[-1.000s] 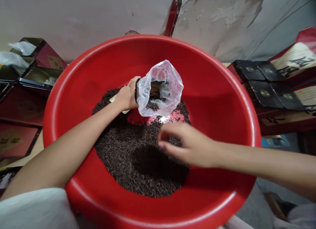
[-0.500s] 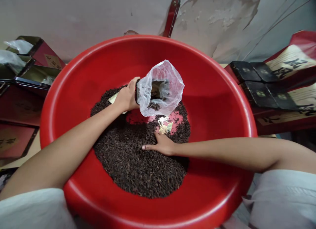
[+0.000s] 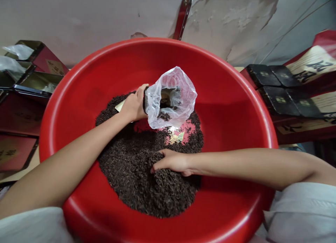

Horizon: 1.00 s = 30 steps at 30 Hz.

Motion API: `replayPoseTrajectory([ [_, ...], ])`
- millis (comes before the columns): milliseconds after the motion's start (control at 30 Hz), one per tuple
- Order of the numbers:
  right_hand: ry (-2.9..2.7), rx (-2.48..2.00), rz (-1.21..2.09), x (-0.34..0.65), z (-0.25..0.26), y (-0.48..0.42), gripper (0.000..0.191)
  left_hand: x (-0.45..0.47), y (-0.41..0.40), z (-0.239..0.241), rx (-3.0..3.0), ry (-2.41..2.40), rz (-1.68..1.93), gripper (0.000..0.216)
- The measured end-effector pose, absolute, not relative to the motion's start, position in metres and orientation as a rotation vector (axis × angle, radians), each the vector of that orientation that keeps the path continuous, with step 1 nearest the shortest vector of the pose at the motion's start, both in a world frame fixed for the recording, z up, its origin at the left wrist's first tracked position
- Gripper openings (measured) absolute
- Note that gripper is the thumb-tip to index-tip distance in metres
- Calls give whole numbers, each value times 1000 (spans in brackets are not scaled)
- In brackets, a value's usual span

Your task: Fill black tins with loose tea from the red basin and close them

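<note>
My left hand (image 3: 134,105) is wrapped round the side of a tea tin (image 3: 145,99), which lies tilted with its mouth toward me. A clear plastic bag (image 3: 187,96) lines the tin and flares out over its rim; some dark leaves lie inside. Below it, my right hand (image 3: 173,161) is sunk into the heap of loose dark tea leaves (image 3: 147,187), thumb and forefinger curled round a clump. Its other fingers are buried. The heap lies in a large red plastic basin (image 3: 228,127), whose printed floor (image 3: 174,134) shows just under the bag.
Open red-and-black tins (image 3: 39,80) with plastic liners stand left of the basin. On the right are closed black-topped tins (image 3: 278,96) and red-and-cream bags (image 3: 309,70). A narrow red tin piece (image 3: 182,19) leans against the peeling wall (image 3: 231,15) behind.
My right hand has moved down and toward me, its fingers closing and digging into the leaves, which are pushed up around it. My left hand and the tin have stayed nearly in place.
</note>
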State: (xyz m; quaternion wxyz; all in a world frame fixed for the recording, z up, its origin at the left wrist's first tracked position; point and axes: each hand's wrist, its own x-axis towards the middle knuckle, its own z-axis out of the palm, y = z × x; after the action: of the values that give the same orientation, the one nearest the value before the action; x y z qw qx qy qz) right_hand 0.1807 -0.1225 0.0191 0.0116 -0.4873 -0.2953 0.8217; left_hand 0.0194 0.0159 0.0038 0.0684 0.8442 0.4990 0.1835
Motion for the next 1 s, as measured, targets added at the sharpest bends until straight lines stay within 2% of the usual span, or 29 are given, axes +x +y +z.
replayPoseTrajectory([
  [167, -971, -1272, 2558, 185, 64, -109, 16, 19, 16, 4, 2541, 1505, 542, 81],
  [367, -1264, -1147, 2090, 200, 109, -78, 22, 21, 15, 5, 2503, 1509, 535, 81],
  [600, -1578, -1399, 1290, 201, 97, -1, 10, 19, 16, 2, 2521, 1479, 575, 83],
  [700, -1813, -1441, 1101, 200, 93, 12, 11, 18, 18, 0, 2519, 1439, 626, 86],
  [900, -2176, -1265, 716, 214, 109, -32, 16, 20, 16, 5, 2418, 1486, 606, 82],
  [1000, -2359, -1009, 530, 224, 100, -68, 18, 18, 18, 8, 2343, 1520, 614, 78],
])
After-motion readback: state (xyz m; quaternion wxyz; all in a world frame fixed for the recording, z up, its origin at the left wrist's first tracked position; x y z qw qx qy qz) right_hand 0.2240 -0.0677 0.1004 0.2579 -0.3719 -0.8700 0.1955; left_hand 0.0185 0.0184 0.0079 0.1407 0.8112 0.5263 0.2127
